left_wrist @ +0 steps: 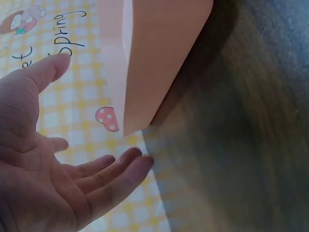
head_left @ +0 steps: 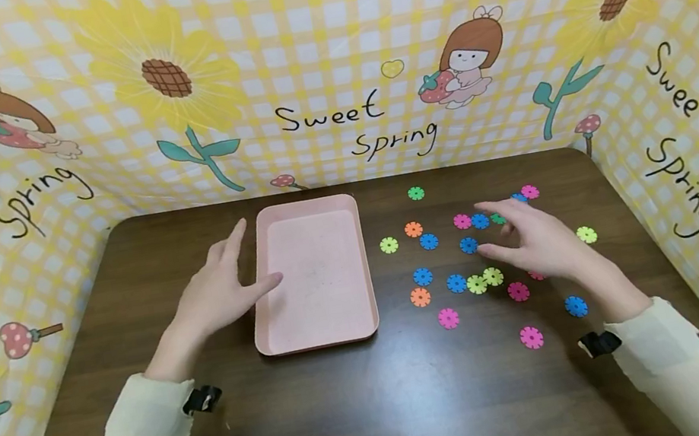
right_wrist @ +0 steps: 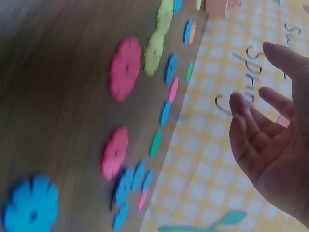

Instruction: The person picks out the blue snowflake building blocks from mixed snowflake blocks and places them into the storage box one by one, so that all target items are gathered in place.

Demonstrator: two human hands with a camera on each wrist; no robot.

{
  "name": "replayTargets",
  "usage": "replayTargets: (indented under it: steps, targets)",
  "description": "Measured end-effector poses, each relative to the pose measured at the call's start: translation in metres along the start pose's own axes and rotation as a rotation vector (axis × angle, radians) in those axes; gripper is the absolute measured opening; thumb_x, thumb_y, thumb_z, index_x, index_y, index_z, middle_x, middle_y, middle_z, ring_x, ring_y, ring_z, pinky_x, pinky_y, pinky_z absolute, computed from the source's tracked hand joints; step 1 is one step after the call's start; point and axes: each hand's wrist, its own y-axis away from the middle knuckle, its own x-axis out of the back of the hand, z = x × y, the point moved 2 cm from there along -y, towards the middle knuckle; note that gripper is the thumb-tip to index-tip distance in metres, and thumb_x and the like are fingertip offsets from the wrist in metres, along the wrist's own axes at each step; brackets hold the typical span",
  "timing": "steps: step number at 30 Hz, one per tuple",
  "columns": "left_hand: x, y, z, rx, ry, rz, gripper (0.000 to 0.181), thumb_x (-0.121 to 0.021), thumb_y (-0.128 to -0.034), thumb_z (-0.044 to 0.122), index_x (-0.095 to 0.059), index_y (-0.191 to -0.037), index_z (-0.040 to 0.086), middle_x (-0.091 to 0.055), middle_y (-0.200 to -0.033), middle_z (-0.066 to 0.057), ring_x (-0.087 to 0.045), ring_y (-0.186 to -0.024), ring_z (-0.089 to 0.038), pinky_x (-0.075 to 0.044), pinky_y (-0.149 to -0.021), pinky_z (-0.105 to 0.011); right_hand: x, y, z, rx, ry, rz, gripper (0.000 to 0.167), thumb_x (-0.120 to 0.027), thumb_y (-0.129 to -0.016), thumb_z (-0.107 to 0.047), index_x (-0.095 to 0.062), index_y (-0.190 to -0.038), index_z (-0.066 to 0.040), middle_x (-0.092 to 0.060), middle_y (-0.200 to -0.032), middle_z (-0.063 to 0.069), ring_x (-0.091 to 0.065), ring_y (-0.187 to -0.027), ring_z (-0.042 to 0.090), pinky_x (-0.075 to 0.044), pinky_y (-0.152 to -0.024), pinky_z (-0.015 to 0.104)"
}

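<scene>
A pink rectangular tray (head_left: 311,278) lies on the table with nothing in it. My left hand (head_left: 215,287) hovers at the tray's left side, fingers spread, thumb over the rim; the left wrist view shows its palm (left_wrist: 43,183) holding nothing, beside the tray wall (left_wrist: 154,58). To the right of the tray, flat notched plastic discs are scattered, among them a pink disc (head_left: 531,338), a blue disc (head_left: 576,306) and an orange disc (head_left: 421,297). Over the discs hangs my right hand (head_left: 533,237), fingers loosely bent and apart, gripping nothing; it hides some discs from the head view.
The dark wooden table (head_left: 328,422) is bounded at the back and sides by a yellow checked cloth (head_left: 307,47) with flower and girl prints. A green disc (head_left: 415,193) lies near the back edge, a yellow-green disc (head_left: 587,234) at the far right.
</scene>
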Motion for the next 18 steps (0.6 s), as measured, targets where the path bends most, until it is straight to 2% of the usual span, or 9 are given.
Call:
replayTargets:
  steps: [2,4,8,10,12,14,18]
  targets:
    - [-0.001,-0.001,-0.003,0.027,0.062,-0.027,0.112,-0.063,-0.0899,0.073,0.004,-0.168,0.029,-0.026,-0.162,-0.03,-0.063,-0.11,-0.052,-0.052,-0.084,-0.068,-0.006,-0.004,-0.006,0.024,-0.021,-0.031,0.07,-0.077,-0.094,-0.043,-0.05,-0.153,-0.017,-0.062,-0.125,0.01,-0.063,-0.081,0.018,-0.053,-0.064,0.037]
    - [-0.002,-0.004,-0.007,0.051,0.122,-0.049,0.112,-0.064,-0.0913,0.07,0.005,-0.168,0.026,-0.03,-0.161,-0.03,-0.063,-0.112,-0.048,-0.052,-0.087,-0.066,-0.013,-0.008,-0.012,0.051,-0.035,-0.061,0.064,-0.077,-0.094,-0.04,-0.055,-0.15,-0.016,-0.063,-0.121,0.011,-0.06,-0.071,0.014,-0.052,-0.062,0.034]
    - [-0.008,-0.008,-0.017,0.118,0.291,-0.103,0.112,-0.068,-0.0932,0.062,0.006,-0.168,0.021,-0.04,-0.154,-0.027,-0.07,-0.093,-0.037,-0.058,-0.079,-0.052,-0.029,-0.017,-0.021,0.102,-0.029,-0.118,0.058,-0.078,-0.095,-0.036,-0.06,-0.145,-0.012,-0.063,-0.128,0.012,-0.054,-0.061,0.01,-0.049,-0.06,0.033]
    - [-0.01,-0.01,-0.02,0.165,0.402,-0.133,0.113,-0.071,-0.0935,0.057,0.006,-0.168,0.021,-0.04,-0.153,-0.027,-0.07,-0.091,-0.037,-0.061,-0.073,-0.047,-0.037,-0.021,-0.024,0.115,-0.023,-0.143,0.057,-0.078,-0.095,-0.035,-0.061,-0.143,-0.01,-0.063,-0.131,0.012,-0.053,-0.059,0.011,-0.049,-0.06,0.034]
    - [-0.013,-0.011,-0.023,0.211,0.511,-0.16,0.113,-0.073,-0.094,0.051,0.007,-0.168,0.021,-0.038,-0.152,-0.027,-0.069,-0.094,-0.036,-0.063,-0.068,-0.044,-0.043,-0.025,-0.028,0.127,-0.02,-0.166,0.057,-0.079,-0.094,-0.034,-0.062,-0.143,-0.009,-0.063,-0.133,0.011,-0.053,-0.063,0.014,-0.051,-0.063,0.035]
    - [-0.015,-0.012,-0.025,0.242,0.591,-0.185,0.112,-0.074,-0.0947,0.046,0.007,-0.168,0.021,-0.037,-0.15,-0.028,-0.067,-0.102,-0.036,-0.064,-0.067,-0.045,-0.049,-0.028,-0.031,0.141,-0.013,-0.191,0.056,-0.079,-0.094,-0.033,-0.062,-0.142,-0.009,-0.064,-0.132,0.009,-0.058,-0.075,0.016,-0.054,-0.071,0.038]
    - [-0.02,-0.014,-0.027,0.262,0.651,-0.236,0.108,-0.074,-0.096,0.041,0.003,-0.168,0.019,-0.039,-0.146,-0.027,-0.065,-0.103,-0.036,-0.064,-0.067,-0.047,-0.06,-0.032,-0.034,0.166,-0.008,-0.249,0.052,-0.079,-0.095,-0.032,-0.065,-0.14,-0.012,-0.064,-0.127,0.004,-0.059,-0.097,0.021,-0.054,-0.085,0.04]
